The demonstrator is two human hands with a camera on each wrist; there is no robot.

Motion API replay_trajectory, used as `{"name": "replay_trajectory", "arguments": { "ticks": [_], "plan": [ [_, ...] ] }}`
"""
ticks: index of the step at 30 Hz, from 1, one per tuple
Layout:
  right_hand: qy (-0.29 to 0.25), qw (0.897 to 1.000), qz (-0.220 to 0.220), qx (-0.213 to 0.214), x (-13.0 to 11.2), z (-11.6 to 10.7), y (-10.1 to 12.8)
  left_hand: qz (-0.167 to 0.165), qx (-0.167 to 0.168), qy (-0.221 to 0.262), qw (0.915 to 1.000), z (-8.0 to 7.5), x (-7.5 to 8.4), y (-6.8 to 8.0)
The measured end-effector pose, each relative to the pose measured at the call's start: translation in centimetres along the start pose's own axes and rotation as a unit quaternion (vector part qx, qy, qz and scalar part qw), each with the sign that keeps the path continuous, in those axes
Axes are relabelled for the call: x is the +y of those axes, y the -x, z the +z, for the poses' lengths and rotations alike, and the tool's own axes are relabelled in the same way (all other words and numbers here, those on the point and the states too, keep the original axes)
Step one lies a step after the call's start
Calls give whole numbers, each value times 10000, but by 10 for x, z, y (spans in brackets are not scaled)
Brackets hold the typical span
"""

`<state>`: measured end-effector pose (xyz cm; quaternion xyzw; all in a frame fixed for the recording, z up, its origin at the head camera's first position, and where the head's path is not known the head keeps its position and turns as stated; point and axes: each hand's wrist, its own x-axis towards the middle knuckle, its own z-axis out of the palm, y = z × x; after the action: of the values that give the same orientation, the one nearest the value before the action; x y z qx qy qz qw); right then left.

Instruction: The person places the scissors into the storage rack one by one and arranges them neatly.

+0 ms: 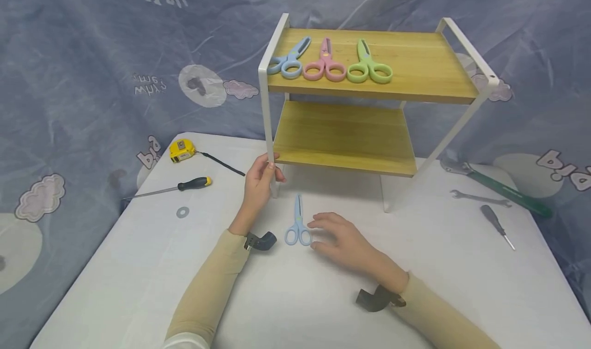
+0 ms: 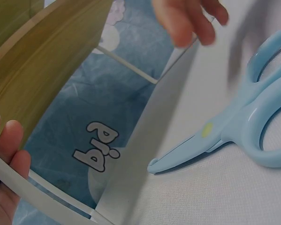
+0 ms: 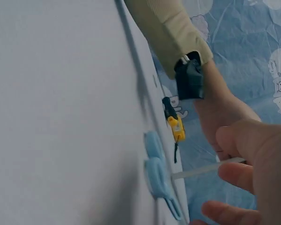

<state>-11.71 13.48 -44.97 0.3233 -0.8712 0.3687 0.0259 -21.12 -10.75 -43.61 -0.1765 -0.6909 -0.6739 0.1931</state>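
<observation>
My left hand (image 1: 259,185) holds the front left post (image 1: 266,118) of a two-tier shelf (image 1: 425,66) with wooden boards and a white frame. In the left wrist view, fingers (image 2: 20,161) bend about that white post. A pair of light blue scissors (image 1: 298,220) lies on the table in front of the shelf, blades pointing toward it. Just right of the scissors' handles hovers my right hand (image 1: 346,238), fingers spread and nothing in its grasp. The right wrist view shows the scissors (image 3: 155,176) apart from those fingers.
Blue scissors (image 1: 292,61), pink scissors (image 1: 325,64) and green scissors (image 1: 366,66) lie on the top board. Left on the table: tape measure (image 1: 182,150), screwdriver (image 1: 194,183), washer (image 1: 182,212). Right: green-handled tool (image 1: 508,191), wrench (image 1: 480,198), small screwdriver (image 1: 494,219).
</observation>
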Motion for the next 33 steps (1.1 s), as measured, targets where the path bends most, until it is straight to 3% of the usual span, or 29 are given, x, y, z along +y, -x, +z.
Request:
{"name": "replay_trajectory", "arguments": {
  "ticks": [5,12,20,33],
  "plan": [
    [371,9986,29,-380,5,18,2,4,12,3,10000,0,1,-1],
    [977,9940,-374,-305,12,29,3,87,32,12,10000,-1,1,-2],
    [895,9956,-267,-90,17,34,6,119,-12,44,9999,0,0,-2],
    [847,9962,-112,-140,14,34,7,66,-21,3,10000,-1,-1,0]
  ]
}}
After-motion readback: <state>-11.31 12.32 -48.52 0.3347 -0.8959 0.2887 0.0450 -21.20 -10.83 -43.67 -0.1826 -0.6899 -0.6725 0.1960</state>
